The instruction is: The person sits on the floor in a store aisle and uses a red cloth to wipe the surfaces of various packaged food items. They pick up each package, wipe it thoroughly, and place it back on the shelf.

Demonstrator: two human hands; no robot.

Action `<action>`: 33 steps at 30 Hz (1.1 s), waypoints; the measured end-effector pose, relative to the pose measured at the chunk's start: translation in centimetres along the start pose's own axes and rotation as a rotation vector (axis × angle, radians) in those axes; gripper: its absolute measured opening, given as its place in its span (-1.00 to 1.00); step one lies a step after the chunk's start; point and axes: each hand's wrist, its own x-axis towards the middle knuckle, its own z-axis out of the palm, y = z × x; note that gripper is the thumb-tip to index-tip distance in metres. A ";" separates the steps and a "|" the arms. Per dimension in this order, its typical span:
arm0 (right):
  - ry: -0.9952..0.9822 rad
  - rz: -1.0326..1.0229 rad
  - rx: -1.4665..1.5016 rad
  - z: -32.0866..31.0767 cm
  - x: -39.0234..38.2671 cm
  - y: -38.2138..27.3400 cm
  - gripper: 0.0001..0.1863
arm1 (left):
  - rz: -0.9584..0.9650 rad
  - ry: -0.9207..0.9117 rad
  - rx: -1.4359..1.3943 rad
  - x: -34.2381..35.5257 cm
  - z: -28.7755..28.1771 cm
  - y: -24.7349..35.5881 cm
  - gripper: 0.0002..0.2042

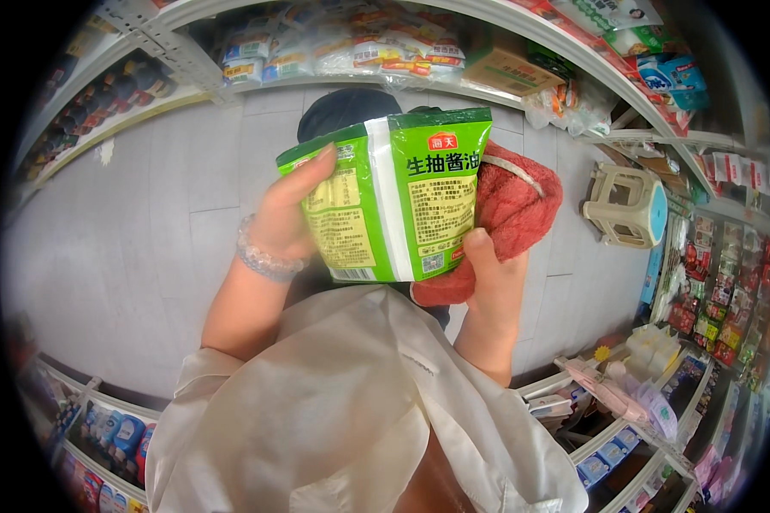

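Observation:
In front of my body a green soy sauce pouch is held up, its back with a white centre seam and pale yellow text panels facing me. My left hand grips its left side, thumb across the front and fingers hidden behind. A crumpled red cloth with a pale edge is in my right hand, bunched behind and beside the pouch. The right thumb presses on the pouch's lower right corner. The remaining right fingers are covered by the cloth.
White shelving surrounds a grey tiled floor. Bagged goods and a cardboard box sit on the far shelf. Dark bottles line the left one. A beige stool with a blue top stands at right, near hanging packets.

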 end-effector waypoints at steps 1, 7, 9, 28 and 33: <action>-0.003 -0.001 -0.013 0.0 0.0 0.0 -0.45 | -0.004 -0.007 -0.006 0.0 -0.1 0.0 -0.67; -0.011 -0.014 -0.050 0.4 0.1 -0.1 -0.50 | -0.006 -0.027 -0.012 0.1 0.0 -0.2 -0.68; -0.004 -0.018 -0.057 0.4 0.1 -0.1 -0.51 | -0.004 -0.013 -0.006 0.1 -0.1 -0.2 -0.68; 0.008 -0.047 -0.093 0.1 0.1 0.4 -0.50 | -0.013 0.042 0.019 0.4 -0.4 -0.3 -0.69; 0.018 -0.047 -0.103 -0.1 0.1 0.5 -0.51 | -0.004 0.007 -0.054 0.6 -0.6 -0.5 -0.65</action>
